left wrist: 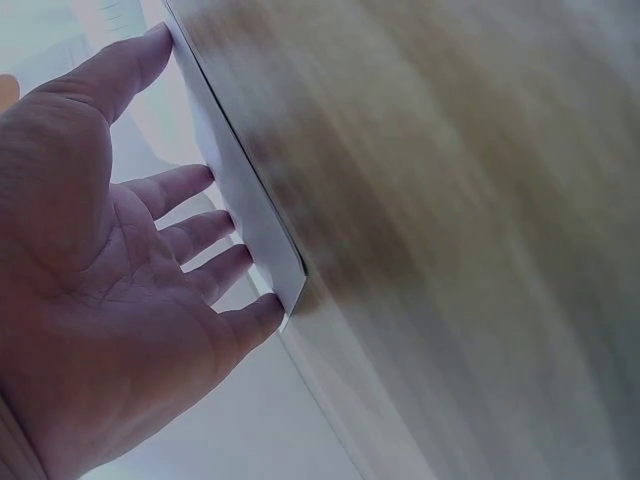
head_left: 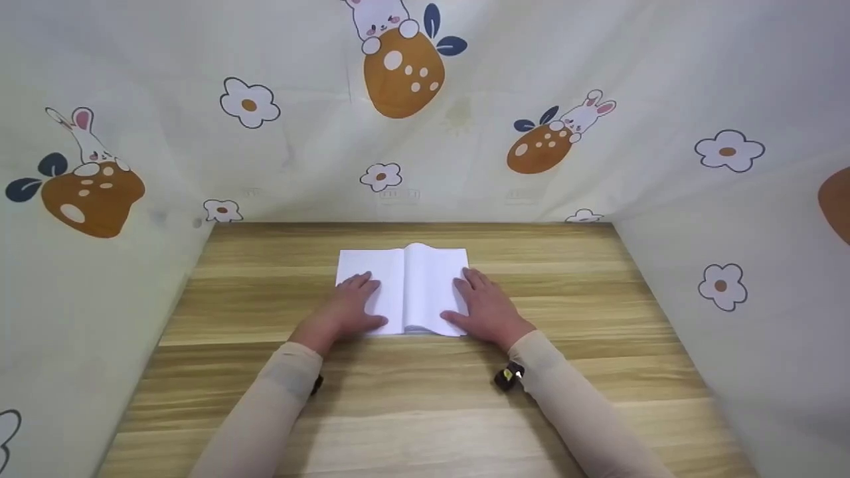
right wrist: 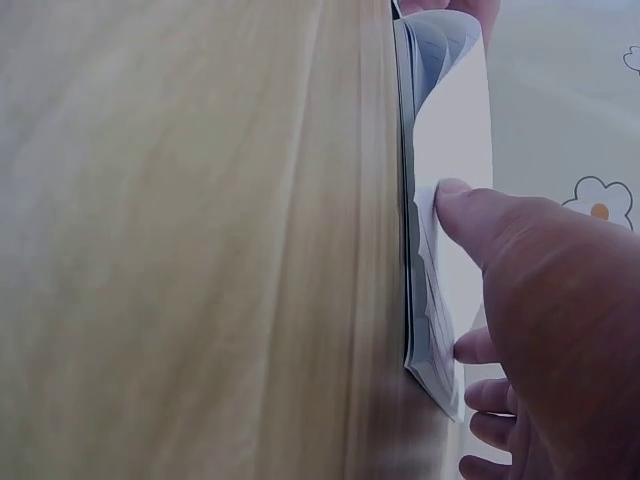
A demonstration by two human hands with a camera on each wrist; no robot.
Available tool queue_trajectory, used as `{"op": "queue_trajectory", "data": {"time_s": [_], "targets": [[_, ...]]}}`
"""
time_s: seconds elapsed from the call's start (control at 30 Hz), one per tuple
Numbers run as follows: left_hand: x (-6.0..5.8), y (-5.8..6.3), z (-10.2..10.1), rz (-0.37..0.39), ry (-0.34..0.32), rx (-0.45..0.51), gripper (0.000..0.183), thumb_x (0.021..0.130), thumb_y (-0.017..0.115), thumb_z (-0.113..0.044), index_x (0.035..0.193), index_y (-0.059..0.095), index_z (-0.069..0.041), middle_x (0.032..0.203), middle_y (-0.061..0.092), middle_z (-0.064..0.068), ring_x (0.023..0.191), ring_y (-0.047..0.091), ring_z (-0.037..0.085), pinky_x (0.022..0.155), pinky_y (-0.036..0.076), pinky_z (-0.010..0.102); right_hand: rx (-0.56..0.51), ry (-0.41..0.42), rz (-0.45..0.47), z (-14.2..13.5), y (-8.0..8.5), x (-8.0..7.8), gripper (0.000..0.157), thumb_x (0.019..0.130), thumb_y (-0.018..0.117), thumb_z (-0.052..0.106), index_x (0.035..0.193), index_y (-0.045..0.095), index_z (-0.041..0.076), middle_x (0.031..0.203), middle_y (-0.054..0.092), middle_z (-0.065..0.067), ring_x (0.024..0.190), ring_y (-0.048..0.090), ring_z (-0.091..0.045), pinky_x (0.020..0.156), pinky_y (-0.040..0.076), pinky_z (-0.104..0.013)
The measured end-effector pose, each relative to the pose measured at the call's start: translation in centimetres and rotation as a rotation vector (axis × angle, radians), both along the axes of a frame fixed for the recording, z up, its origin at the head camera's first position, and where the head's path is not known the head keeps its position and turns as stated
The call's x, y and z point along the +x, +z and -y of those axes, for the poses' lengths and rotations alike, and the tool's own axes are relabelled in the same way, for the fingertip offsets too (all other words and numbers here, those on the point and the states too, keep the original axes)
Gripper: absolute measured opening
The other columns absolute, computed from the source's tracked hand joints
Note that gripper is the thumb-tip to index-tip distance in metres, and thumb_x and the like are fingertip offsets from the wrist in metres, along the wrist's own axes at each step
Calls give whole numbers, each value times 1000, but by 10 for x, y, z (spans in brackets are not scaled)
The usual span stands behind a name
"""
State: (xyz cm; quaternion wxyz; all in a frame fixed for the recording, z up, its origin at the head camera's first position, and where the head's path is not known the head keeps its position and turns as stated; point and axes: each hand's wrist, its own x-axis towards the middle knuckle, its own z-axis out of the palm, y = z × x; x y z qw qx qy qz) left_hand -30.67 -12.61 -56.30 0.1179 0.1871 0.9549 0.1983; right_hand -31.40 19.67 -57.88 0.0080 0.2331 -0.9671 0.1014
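Note:
An open notebook with white pages lies on the wooden table, its right-hand pages bulging up beside the middle fold. My left hand rests on the left page, fingers spread and fingertips touching the paper; the left wrist view shows this hand with its palm off the surface. On the right page my right hand presses near the outer edge. Its thumb lies on the page in the right wrist view, above a stack of pages with a dark cover edge.
A wood-grain table spreads around the notebook. Pale cloth walls printed with rabbits, strawberries and flowers rise at the back and both sides. A small black device is worn at the right wrist, over a beige sleeve.

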Motion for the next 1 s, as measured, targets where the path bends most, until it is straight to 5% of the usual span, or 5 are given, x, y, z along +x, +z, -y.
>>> {"op": "queue_trajectory", "data": {"time_s": [0.47,0.67,0.83,1.0], "targets": [[0,3,-2,-6,6,3,83,90,72,-47,155,39,-5,164,26,20,151,20,40,122,18,55,-12,21,6,9,2,2,83,97,45,69,152,46,8,163,30,-19,151,24,-35,121,25,-51],[-4,5,-8,-86,11,37,60,95,69,-42,141,55,-7,149,47,18,141,40,36,118,31,52,-33,36,10,13,1,3,80,98,43,68,151,47,8,163,30,-19,151,24,-34,121,24,-51],[-2,15,-22,-203,-72,143,43,96,68,-40,129,64,-12,134,58,6,130,52,26,113,40,45,-27,47,3,14,1,2,76,101,39,66,150,48,9,162,31,-18,151,26,-34,121,24,-49],[3,22,-39,-250,-185,162,55,90,72,-51,133,61,-18,139,55,0,132,49,19,114,39,40,-29,62,-9,16,1,1,73,102,37,64,149,50,9,161,33,-18,150,27,-33,121,25,-47]]}}
